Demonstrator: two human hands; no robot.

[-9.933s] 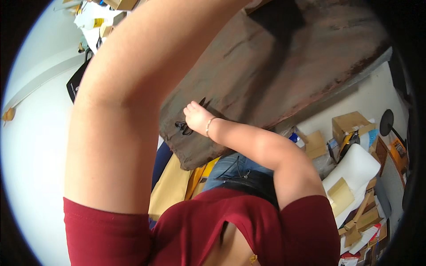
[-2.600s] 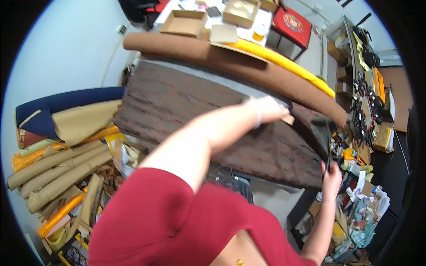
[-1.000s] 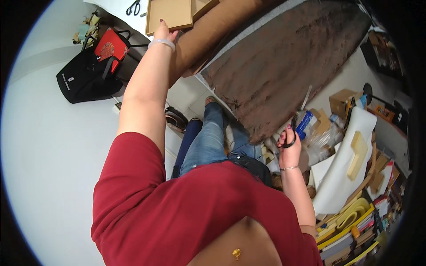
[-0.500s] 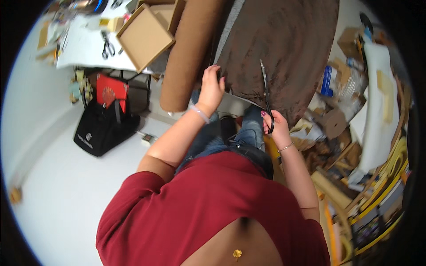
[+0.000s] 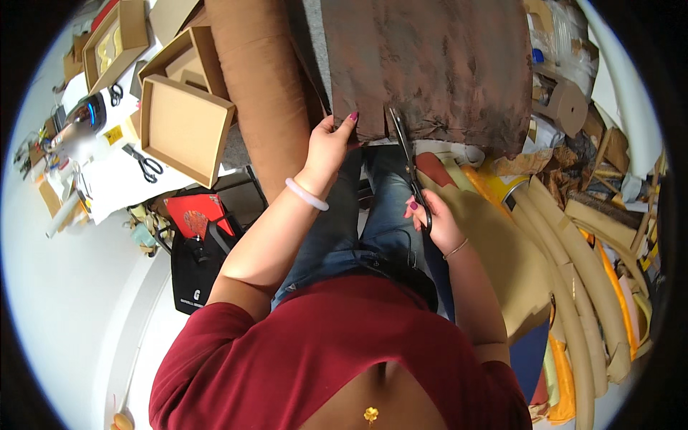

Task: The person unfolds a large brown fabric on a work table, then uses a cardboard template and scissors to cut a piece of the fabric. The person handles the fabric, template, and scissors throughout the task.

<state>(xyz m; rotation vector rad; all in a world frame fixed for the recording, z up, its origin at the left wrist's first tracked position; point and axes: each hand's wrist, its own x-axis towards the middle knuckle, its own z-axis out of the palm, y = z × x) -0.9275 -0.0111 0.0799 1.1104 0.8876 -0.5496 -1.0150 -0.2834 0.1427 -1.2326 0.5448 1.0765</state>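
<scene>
A dark brown mottled fabric (image 5: 444, 72) spreads out in front of me, its near edge hanging by my legs. My left hand (image 5: 328, 150) is closed on the fabric's near left corner, thumb on top. My right hand (image 5: 438, 218) grips the handles of long black scissors (image 5: 405, 147). Their blades point away from me and lie at the near edge of the fabric, beside a short slit in it. Whether cloth is between the blades, I cannot tell.
A thick brown fabric roll (image 5: 254, 86) lies left of the cloth. Farther left, cardboard trays (image 5: 183, 132) and a second pair of scissors (image 5: 145, 163) rest on a white table. A black bag (image 5: 192, 276) stands below. Long tan rolls (image 5: 566, 287) and scraps crowd the right side.
My left hand has come to the fabric's near edge and closed on it. The scissors have moved left to that edge. The whole view has shifted, bringing more of the table into sight.
</scene>
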